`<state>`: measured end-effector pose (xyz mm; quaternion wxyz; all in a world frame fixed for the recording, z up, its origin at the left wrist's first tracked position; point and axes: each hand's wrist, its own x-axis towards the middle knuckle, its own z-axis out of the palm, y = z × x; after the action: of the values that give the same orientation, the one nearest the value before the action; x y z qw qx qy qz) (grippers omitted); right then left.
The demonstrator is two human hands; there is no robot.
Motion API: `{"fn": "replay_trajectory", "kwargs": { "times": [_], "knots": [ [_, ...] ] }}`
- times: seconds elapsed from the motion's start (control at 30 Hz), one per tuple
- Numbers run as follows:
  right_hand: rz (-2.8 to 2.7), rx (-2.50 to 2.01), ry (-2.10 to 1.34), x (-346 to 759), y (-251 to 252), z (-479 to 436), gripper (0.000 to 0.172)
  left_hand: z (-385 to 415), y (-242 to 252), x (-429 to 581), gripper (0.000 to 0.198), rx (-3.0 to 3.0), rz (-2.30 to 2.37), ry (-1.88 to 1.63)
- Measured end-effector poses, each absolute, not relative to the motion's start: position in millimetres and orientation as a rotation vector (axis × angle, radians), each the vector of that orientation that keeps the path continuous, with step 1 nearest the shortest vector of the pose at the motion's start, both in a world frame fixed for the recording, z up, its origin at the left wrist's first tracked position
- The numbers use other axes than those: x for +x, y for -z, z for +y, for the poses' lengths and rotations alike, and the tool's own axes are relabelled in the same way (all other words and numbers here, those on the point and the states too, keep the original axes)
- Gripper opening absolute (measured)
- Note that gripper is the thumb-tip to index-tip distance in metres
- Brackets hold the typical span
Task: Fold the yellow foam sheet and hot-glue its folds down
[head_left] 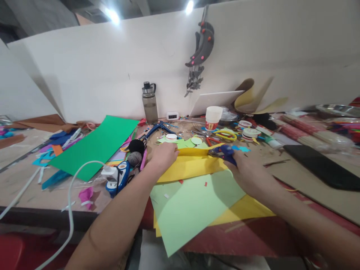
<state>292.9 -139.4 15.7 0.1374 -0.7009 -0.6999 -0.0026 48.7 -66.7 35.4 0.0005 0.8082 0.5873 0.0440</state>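
My left hand (164,156) pinches the left end of a yellow sheet of paper (191,168), raised in front of me. At the sheet's right end, my right hand (241,167) is closed around a pair of scissors with purple-blue handles (225,153). The scissors meet the paper near its upper right edge; the blades are mostly hidden. Beneath lies a pale green sheet (197,206) with tiny red and white scraps on it. More yellow paper (247,210) shows under the green sheet, at the table's front edge.
A bright green sheet (98,146) and a blue-and-white power strip (118,179) with a white cable lie left. Behind stand a water bottle (150,103), a small clock (172,116) and paper cups (213,118). Yellow-handled scissors (226,135) and a black phone-like slab (320,167) are right.
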Motion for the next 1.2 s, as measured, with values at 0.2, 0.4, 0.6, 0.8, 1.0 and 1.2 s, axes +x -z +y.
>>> {"fn": "replay_trajectory", "kwargs": {
  "times": [0.2,0.4,0.6,0.8,1.0,1.2],
  "knots": [
    [-2.056,-1.954,-0.224,260,-21,-137,0.024,-68,-36,52,0.026,2.514,1.881,-0.111],
    [-2.066,-1.923,-0.296,250,-23,-131,0.027,-70,-38,51,0.025,2.557,1.84,-0.073],
    [-2.019,-2.098,0.037,290,-18,-127,0.026,-72,-43,53,0.023,2.566,1.799,-0.033],
    [-2.046,-2.023,-0.159,265,-17,-136,0.022,-75,-43,55,0.025,2.566,1.8,-0.037],
    [-2.055,-1.95,-0.196,279,-11,-149,0.021,-76,-41,54,0.026,2.574,1.794,-0.076],
    [-1.989,-2.026,-0.029,301,-11,-146,0.021,-82,-41,58,0.025,2.55,1.755,-0.059]
  ]
}}
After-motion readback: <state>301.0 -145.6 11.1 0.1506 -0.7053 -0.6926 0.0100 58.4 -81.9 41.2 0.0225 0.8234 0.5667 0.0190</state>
